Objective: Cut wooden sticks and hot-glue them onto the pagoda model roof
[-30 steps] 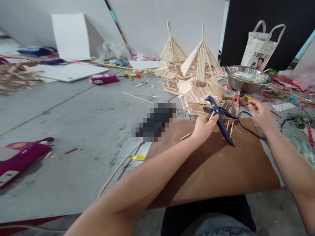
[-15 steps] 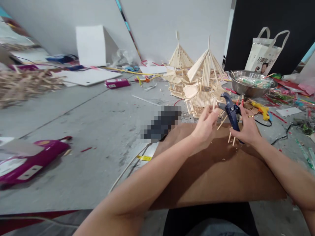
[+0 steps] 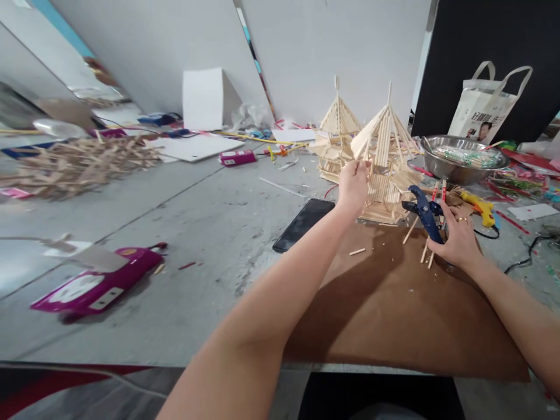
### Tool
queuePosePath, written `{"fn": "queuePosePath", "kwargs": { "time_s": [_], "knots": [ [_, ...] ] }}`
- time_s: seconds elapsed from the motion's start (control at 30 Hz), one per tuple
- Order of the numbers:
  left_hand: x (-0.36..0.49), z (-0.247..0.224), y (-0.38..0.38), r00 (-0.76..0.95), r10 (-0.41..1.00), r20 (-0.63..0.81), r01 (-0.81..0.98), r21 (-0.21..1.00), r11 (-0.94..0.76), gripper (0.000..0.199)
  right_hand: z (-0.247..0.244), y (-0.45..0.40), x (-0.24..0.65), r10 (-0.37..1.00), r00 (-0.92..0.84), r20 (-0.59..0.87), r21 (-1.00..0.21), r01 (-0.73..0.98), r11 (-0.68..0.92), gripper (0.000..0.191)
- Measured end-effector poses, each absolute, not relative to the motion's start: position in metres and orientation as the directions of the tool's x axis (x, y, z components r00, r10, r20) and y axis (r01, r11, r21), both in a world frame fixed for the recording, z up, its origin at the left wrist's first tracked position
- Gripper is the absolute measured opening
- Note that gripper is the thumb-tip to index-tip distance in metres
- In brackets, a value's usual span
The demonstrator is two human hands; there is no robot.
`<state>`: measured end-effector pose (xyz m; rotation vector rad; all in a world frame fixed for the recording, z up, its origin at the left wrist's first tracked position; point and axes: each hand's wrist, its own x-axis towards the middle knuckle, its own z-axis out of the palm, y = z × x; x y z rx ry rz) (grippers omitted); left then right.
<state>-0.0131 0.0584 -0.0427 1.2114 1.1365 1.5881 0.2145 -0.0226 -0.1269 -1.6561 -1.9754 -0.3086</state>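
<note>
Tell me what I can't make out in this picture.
All in the head view:
- Whatever the left hand may hold: hidden by the hand itself.
- Part of the front stick model: behind that hand.
- Part of the blue cutter: covered by the right hand.
- Single sticks in the heap: blurred.

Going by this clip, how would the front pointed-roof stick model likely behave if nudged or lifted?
The front stick model is probably light for its size, being thin sticks with open gaps. It looks fragile; squeezing its peaked roof might crack or loosen sticks. Its base spreads wide, so a gentle push may slide rather than tip it.
</note>
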Motion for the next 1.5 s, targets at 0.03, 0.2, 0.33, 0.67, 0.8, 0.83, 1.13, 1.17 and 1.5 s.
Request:
{"fn": "queuePosePath", "kwargs": {
  "time_s": [0.03, 0.2, 0.33, 0.67, 0.8, 0.83, 1.13, 1.17, 1.5],
  "knots": [
    [-0.012, -0.044, 0.058, -0.19, 0.952, 0.24, -0.111, 0.958, -0.264, 0.015, -0.127, -0.022, 0.215, 0.839, -0.101, 0.534, -0.159, 0.963, 0.217, 0.086],
    [-0.008, -0.042, 0.052, -0.103, 0.959, 0.265, -0.155, 0.948, -0.279, 0.01, -0.132, -0.021, 0.217, 0.83, -0.115, 0.546, -0.136, 0.965, 0.224, 0.085],
    [-0.007, -0.04, 0.054, -0.139, 0.961, 0.239, -0.105, 0.961, -0.254, 0.011, -0.135, -0.02, 0.219, 0.826, -0.129, 0.549, -0.129, 0.963, 0.236, 0.084],
    [0.001, -0.043, 0.058, -0.193, 0.968, 0.161, -0.267, 0.941, -0.209, 0.02, -0.137, -0.019, 0.219, 0.832, -0.131, 0.54, -0.134, 0.962, 0.238, 0.082],
    [0.002, -0.042, 0.059, -0.175, 0.978, 0.113, -0.344, 0.924, -0.168, 0.02, -0.136, -0.02, 0.219, 0.829, -0.136, 0.542, -0.139, 0.958, 0.249, 0.082],
    [0.002, -0.041, 0.059, -0.168, 0.981, 0.099, -0.356, 0.921, -0.154, 0.019, -0.136, -0.02, 0.218, 0.829, -0.139, 0.542, -0.139, 0.958, 0.252, 0.081],
    [-0.002, -0.039, 0.053, -0.112, 0.991, 0.077, -0.381, 0.918, -0.114, 0.017, -0.134, -0.021, 0.218, 0.824, -0.153, 0.546, -0.133, 0.955, 0.265, 0.082],
    [-0.002, -0.039, 0.053, -0.105, 0.992, 0.074, -0.384, 0.917, -0.109, 0.018, -0.134, -0.021, 0.218, 0.824, -0.155, 0.546, -0.133, 0.954, 0.267, 0.083],
    [-0.004, -0.043, 0.055, -0.125, 0.988, 0.095, -0.349, 0.928, -0.133, 0.018, -0.134, -0.021, 0.218, 0.827, -0.165, 0.537, -0.122, 0.955, 0.27, 0.084]
  ]
}}
